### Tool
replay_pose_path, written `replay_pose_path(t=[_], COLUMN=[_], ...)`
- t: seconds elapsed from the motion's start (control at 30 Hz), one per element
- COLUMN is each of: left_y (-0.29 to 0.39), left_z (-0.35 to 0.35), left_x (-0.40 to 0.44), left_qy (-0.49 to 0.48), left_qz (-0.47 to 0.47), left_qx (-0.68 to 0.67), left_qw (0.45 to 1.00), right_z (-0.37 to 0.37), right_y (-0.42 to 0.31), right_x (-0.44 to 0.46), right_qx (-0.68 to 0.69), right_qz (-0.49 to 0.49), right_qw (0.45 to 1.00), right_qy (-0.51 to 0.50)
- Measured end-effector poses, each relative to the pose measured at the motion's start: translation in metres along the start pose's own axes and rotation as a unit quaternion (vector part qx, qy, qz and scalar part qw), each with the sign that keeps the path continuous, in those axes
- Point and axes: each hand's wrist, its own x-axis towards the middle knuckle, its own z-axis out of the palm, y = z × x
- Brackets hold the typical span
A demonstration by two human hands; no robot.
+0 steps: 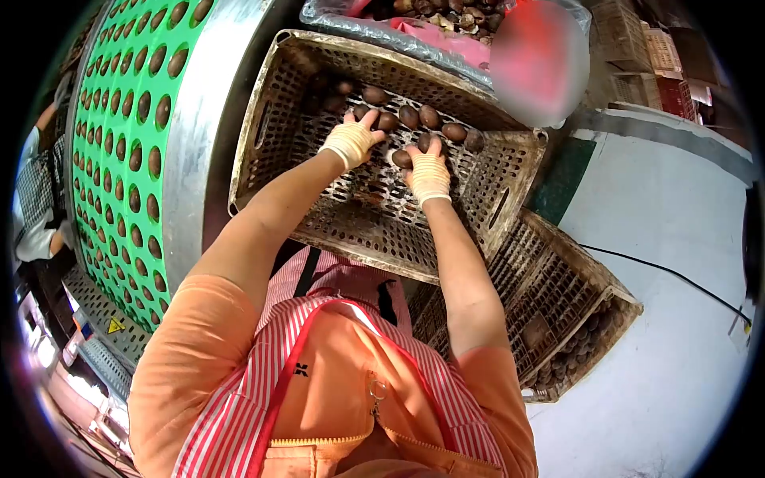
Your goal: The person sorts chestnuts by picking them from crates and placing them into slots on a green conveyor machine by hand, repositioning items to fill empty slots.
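Observation:
Both hands reach down into a worn, slatted plastic crate (319, 219) holding several dark brown eggs (409, 117). My left hand (351, 143), in a cream work glove with bare fingertips, is curled around eggs near the crate's middle; one egg (388, 121) shows between its thumb and finger. Just to the right, my right hand (429, 171), gloved the same way, has its fingers around eggs too, with one egg (402, 159) at its left side. The undersides of both hands are hidden.
On the left, a green conveyor (127, 80) carries rows of brown eggs in its holes, beside a metal edge (215, 95). Behind the crate, a plastic-lined container (446, 48) holds shell-like pieces. Another crate (550, 311) with eggs stands lower right. A cable (669, 275) crosses the pale surface.

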Motion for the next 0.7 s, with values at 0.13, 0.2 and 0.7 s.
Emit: replay_pose_path(t=[0.13, 0.2, 0.7], left_y=[-0.017, -0.016, -0.042], left_z=[0.005, 0.012, -0.031], left_x=[0.001, 0.006, -0.037], left_qy=[-0.021, 0.005, -0.016], left_qz=[0.062, 0.056, -0.186], left_qx=[0.053, 0.044, -0.071], left_qw=[0.996, 0.997, 0.98], right_z=[-0.012, -0.009, 0.004], right_y=[-0.014, -0.023, -0.027], right_x=[-0.008, -0.012, 0.007], right_qx=[-0.073, -0.08, 0.332], right_qz=[-0.056, -0.079, 0.11], right_qw=[0.996, 0.994, 0.935], right_qy=[-0.014, 0.009, -0.058])
